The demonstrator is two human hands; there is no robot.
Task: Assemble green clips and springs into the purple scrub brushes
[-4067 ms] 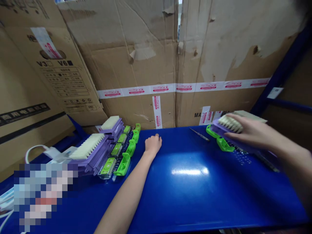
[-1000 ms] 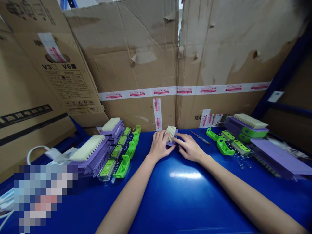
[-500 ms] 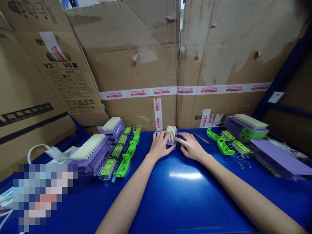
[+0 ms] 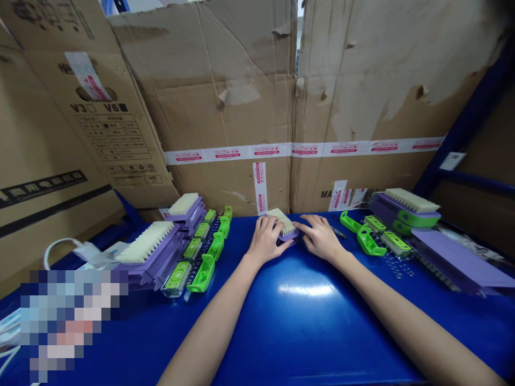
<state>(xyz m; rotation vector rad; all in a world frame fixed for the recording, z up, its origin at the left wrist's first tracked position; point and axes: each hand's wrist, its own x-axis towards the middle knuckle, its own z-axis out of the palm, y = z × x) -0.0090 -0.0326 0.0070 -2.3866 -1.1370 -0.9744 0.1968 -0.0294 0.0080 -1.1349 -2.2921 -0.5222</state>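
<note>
Purple brush (image 4: 286, 223) is slanting from far left to near right, the left hand (image 4: 264, 237) clamping fingers on it, the right hand (image 4: 321, 237) holding fingers apart beside its near end.

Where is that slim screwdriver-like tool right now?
In the head view, the slim tool lies on the blue table, right of centre, just beyond the right hand, which partly hides it; a bright green piece is beside it.

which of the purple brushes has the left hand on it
The middle brush, partly covered by the left hand; the left-side brushes and right-side brushes have no hand on them.
</note>
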